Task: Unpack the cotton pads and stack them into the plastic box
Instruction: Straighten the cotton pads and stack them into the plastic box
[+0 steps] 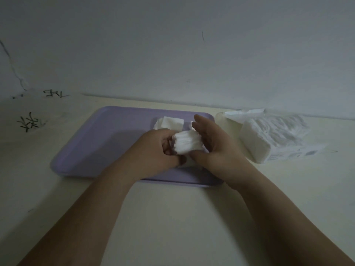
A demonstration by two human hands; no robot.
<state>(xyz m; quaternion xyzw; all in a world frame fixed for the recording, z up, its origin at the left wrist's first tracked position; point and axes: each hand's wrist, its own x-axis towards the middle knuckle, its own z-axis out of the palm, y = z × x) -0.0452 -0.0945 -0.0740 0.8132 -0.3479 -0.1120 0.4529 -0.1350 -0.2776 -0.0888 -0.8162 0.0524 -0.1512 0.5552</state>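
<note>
Over the lilac plastic tray [115,141], the left hand [153,150] clamps curled fingers on a fanned stack of white square cotton pads [187,144] — the right hand [217,144], fingers straight, merely props it. If that grip slackens, the pads likely slide apart. The opened clear plastic pack [269,139] lies at three o'clock.

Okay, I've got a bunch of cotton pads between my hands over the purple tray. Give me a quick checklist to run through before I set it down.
1. Grip on the bunch of pads: the left hand curls round one end and the right hand presses the other with fairly straight fingers. Ok.
2. Pad edges aligned: the bunch looks fanned and uneven. Not ok.
3. Plastic box ready: no clear walls can be made out around the stack behind the hands. Cannot tell.
4. Tray lies flat on the table. Ok.
5. Open pack on the right holds more pads. Ok.
</note>
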